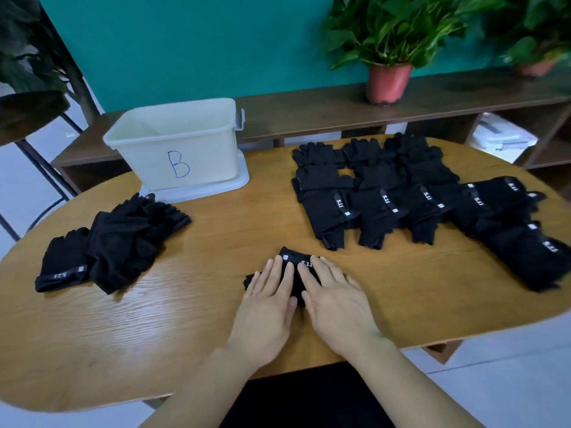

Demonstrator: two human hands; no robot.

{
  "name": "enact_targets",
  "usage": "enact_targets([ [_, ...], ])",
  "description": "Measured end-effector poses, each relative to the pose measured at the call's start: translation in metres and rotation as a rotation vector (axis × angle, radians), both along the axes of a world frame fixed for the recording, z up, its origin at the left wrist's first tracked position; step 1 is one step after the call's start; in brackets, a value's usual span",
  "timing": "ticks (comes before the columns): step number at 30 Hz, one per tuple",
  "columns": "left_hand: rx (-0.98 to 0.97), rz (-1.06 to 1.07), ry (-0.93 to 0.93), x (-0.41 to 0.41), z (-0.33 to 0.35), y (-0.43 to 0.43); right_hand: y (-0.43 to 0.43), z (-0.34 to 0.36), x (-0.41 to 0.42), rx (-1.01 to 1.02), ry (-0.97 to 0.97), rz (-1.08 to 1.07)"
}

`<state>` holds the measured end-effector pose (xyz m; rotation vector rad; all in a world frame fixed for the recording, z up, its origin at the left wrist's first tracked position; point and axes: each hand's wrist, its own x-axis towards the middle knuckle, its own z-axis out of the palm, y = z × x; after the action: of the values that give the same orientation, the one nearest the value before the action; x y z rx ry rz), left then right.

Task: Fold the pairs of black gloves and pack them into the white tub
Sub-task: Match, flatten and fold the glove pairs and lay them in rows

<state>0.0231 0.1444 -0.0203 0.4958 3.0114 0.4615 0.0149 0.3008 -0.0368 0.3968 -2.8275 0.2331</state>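
In the head view, the white tub (pixel 197 162), marked with a blue B, stood on its lid (pixel 225 183) at the far left of the wooden table (pixel 216 230). In front of the tub and to its right, close to the person, lay one pair of black gloves (pixel 295 256). The left hand (pixel 265 301) and the right hand (pixel 335 301) both lay flat on it, side by side, fingers straight, pressing down and gripping nothing.

Right of the tub, many more gloves (pixel 401 199) were spread flat in rows, apparently unfolded. In front of the tub, a little to its left, sat a loose heap of gloves (pixel 123 239); whether those were folded could not be told.

No glove showed inside the tub, though its floor was partly hidden by the near wall. Judging by this, the packing had hardly begun: one pair was being pressed into its fold, and the rows remained to be folded and packed.
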Motion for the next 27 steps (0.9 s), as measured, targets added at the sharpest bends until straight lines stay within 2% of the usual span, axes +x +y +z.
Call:
enact_targets([
  [10, -0.054, -0.247, -0.013, 0.0, 0.003, 0.087, 0.083, -0.001, 0.034, 0.063, 0.055, -0.262],
  [24, -0.087, -0.631, 0.001, -0.039, 0.01, 0.215, 0.176, -0.007, 0.047, -0.037, 0.067, -0.704],
  [27, -0.141, -0.676, 0.106, -0.051, 0.009, 0.227, 0.18, -0.006, 0.039, -0.042, 0.056, -0.763],
])
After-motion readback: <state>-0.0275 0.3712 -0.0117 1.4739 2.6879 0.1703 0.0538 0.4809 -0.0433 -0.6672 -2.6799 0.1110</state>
